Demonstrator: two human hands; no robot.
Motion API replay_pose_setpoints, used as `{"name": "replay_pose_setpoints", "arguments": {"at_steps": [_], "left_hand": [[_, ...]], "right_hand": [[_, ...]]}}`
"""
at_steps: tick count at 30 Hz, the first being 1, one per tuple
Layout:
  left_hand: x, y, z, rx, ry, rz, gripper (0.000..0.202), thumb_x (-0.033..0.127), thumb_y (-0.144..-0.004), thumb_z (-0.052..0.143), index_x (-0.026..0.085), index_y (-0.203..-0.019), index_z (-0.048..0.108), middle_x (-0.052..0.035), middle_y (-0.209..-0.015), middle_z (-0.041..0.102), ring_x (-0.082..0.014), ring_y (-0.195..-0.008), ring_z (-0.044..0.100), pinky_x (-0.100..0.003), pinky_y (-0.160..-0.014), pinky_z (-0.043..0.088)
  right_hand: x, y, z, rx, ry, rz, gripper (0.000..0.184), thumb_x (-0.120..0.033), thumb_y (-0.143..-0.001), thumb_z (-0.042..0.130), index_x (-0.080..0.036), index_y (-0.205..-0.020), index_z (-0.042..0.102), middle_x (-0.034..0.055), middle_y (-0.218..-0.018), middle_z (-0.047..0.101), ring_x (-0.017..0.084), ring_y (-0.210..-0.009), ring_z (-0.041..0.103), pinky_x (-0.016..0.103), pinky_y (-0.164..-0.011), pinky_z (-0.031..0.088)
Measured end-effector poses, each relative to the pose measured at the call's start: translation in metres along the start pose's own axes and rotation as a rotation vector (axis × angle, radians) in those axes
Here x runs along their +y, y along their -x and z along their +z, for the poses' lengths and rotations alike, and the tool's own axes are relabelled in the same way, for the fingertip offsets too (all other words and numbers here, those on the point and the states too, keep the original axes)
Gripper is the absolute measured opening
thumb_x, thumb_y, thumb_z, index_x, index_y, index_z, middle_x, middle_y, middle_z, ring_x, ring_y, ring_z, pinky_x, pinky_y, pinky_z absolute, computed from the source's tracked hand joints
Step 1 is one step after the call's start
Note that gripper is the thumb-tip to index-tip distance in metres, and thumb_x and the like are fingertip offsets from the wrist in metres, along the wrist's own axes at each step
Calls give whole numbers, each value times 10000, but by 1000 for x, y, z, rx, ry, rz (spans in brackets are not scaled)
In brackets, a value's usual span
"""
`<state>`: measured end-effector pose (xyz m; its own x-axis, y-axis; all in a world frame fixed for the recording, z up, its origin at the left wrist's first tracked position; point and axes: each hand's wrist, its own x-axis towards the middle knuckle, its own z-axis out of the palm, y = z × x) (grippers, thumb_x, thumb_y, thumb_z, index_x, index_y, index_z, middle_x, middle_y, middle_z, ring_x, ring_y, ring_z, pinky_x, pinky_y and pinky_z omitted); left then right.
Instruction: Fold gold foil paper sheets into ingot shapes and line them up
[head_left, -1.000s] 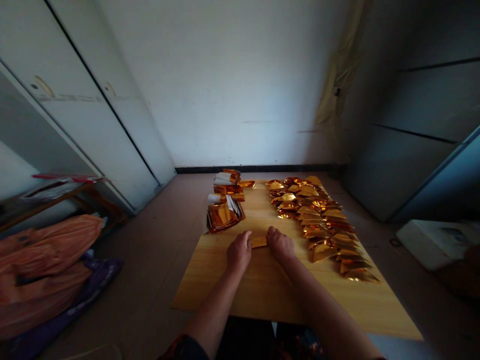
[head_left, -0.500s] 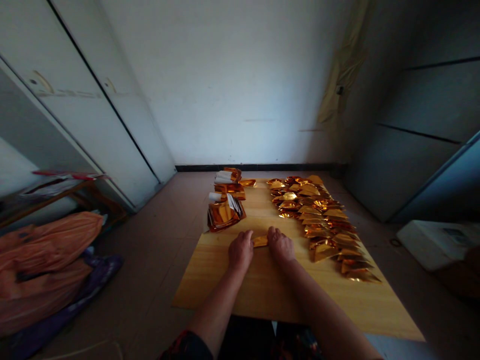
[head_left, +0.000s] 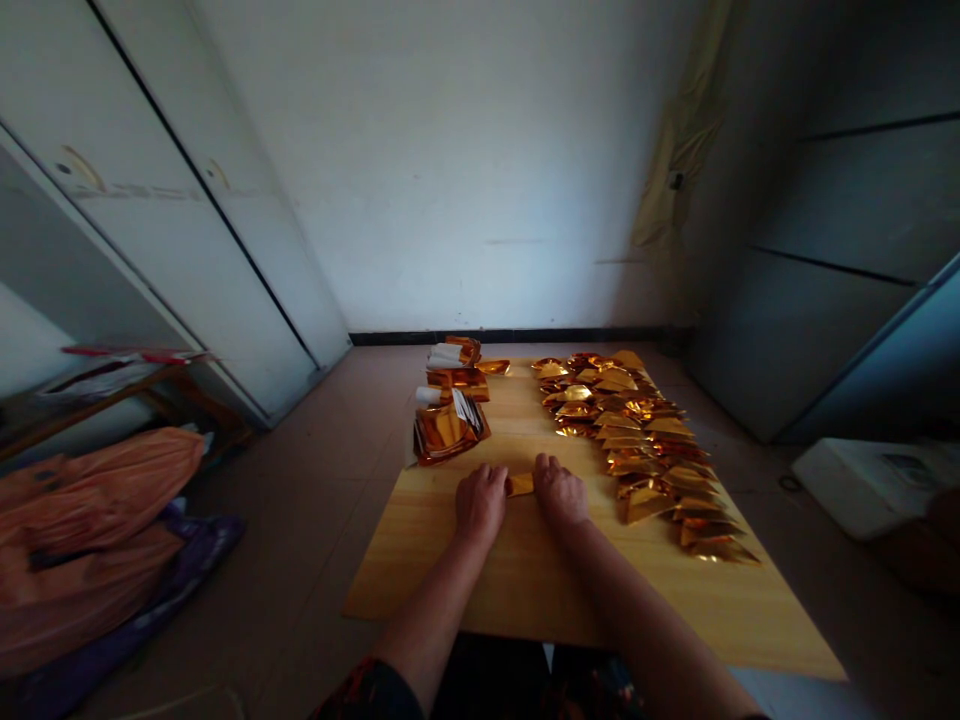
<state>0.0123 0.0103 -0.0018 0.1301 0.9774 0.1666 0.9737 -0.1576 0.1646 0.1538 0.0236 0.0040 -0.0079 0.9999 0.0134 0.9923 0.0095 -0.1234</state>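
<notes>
**Desk:** What's in the frame?

**Photographer:** Two bare hands, backs up, working at the middle of a pale wooden board (head_left: 480, 590) set on the floor. A small gold foil strip (head_left: 519, 484) lies between the left hand (head_left: 481, 503) and the right hand (head_left: 560, 492), nearer the board's far edge than its near one.

**Desk:** Do they have hold of it?

**Photographer:** Each hand is half closed, with its fingers curled down against one end of the strip. From this angle the fingertips are hidden, so I can't tell whether they're pinching it or only pressing it to the wood.

**Desk:** What else is nearby?

**Photographer:** A long band of folded gold foil pieces (head_left: 637, 440) runs along the right edge. A foil packet (head_left: 450, 432) and white paper slips (head_left: 445, 356) sit toward the far left corner. Orange plastic sacks (head_left: 82, 520) lie on the floor off to the left.

**Desk:** Where's the risk?

**Photographer:** Likely the foil itself. It looks thin, so too much pressure could crease or tear the strip. A careless sweep of the right forearm could also scatter the loose pieces, and those closest to the right edge could slide onto the floor.
</notes>
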Motion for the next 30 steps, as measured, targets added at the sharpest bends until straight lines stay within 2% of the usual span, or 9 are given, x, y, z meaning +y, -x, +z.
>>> {"name": "replay_pose_setpoints", "arguments": {"at_steps": [3, 6, 12, 16, 22, 27, 30], "left_hand": [[2, 2, -6, 22, -19, 42, 212, 236, -893, 441, 243, -881, 653, -57, -922, 578, -199, -890, 523, -297, -759, 379], [1, 1, -6, 29, -18, 135, 207, 219, -888, 451, 244, -858, 654, -56, -938, 570, -208, -938, 492, -313, -788, 360], [-5, -10, 2, -21, -27, 350, 211, 162, -884, 443, 223, -858, 643, -54, -867, 567, -193, -867, 500, -309, -761, 371], [-5, -27, 2, -54, -34, 423, 209, 152, -885, 447, 224, -851, 641, -44, -868, 573, -177, -874, 497, -292, -765, 378], [7, -51, 4, -75, 21, 521, 205, 148, -868, 469, 218, -775, 637, -37, -815, 573, -166, -850, 504, -286, -763, 394], [8, -38, 6, -19, 41, 506, 227, 98, -841, 443, 190, -786, 643, -65, -809, 597, -183, -843, 535, -306, -753, 415], [1, -21, 3, 2, 52, 509, 228, 115, -834, 460, 201, -928, 649, -70, -923, 635, -193, -904, 560, -332, -824, 418]], "right_hand": [[1, 1, -1, -7, 12, -10, 202, -237, -948, 336, -206, -1062, 500, 78, -986, 582, 150, -747, 640, 220, -556, 398], [2, 3, -1, -14, 42, -59, 175, -231, -940, 367, -227, -1063, 491, 71, -1010, 557, 149, -757, 636, 217, -554, 403], [2, 6, -1, -12, 62, -89, 191, -189, -942, 337, -221, -1019, 509, 77, -1015, 541, 157, -790, 626, 218, -561, 414], [4, 6, -5, -8, 63, -37, 214, -146, -928, 330, -209, -1009, 517, 91, -1019, 546, 170, -809, 625, 228, -564, 423], [13, -1, -10, 0, 28, 103, 260, -116, -925, 301, -189, -1024, 530, 121, -1025, 561, 179, -807, 635, 246, -590, 430], [20, -4, -11, -19, -13, 139, 283, -145, -940, 272, -205, -1033, 533, 96, -998, 567, 169, -803, 638, 241, -590, 414], [22, -3, -11, -4, -46, 160, 277, -202, -953, 268, -215, -1015, 537, 73, -987, 570, 164, -782, 638, 241, -588, 410]]}}
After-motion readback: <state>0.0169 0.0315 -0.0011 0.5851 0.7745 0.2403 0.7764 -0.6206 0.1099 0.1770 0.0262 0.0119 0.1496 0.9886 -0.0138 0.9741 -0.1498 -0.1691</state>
